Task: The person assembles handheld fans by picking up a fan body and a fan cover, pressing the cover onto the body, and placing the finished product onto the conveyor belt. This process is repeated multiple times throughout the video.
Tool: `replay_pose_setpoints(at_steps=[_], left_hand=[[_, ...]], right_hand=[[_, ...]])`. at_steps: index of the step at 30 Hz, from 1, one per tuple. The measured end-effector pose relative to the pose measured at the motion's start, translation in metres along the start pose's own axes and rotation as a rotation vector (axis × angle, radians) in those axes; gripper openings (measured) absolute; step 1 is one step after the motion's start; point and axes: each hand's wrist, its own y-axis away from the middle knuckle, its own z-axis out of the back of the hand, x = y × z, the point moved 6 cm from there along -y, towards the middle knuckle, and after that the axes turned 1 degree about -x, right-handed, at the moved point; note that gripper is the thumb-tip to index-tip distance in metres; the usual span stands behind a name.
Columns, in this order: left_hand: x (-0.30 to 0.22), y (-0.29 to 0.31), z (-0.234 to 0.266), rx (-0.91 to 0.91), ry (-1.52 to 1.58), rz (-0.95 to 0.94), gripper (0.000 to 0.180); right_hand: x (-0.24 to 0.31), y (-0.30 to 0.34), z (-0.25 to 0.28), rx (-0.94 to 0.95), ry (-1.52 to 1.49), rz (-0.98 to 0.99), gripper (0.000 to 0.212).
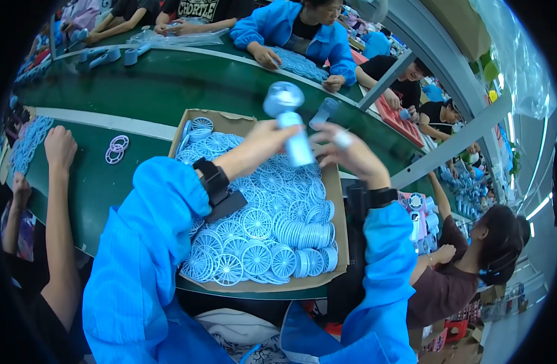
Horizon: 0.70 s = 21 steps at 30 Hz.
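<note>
- Left hand closed around the handle of a pale blue handheld fan, holding it upright above the cardboard box; the fan's round head is at the far end, over the green belt surface.
- Right hand just right of the fan handle, fingers curled toward it, a white tape band on one finger; can't tell if it actually touches or holds anything.
- Both forearms in bright blue sleeves, a black wrist strap on each.
- Box sits on the near edge of the surface, full of pale blue round fan grilles, some lying flat, some stacked on edge at the right side.
- Two loose rings lie on the surface left of the box.
- Another person's arm reaches in at the left, hand resting on the surface.
- More people sit along the far side of the surface with piles of the same blue parts.
- Person at the right, dark hair, beside a tray of small fans.
</note>
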Motion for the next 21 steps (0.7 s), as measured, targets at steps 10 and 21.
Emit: replay_pose_setpoints(at_steps=[10,21], left_hand=[[-0.006,-0.009,0.011,-0.075,0.231,0.018,0.062],[-0.009,-0.008,0.022,-0.187,0.421,-0.149,0.084]], right_hand=[[-0.050,0.004,-0.060,0.409,1.268,-0.070,0.061],[-0.008,0.000,-0.070,0.187,1.103,0.307,0.031]])
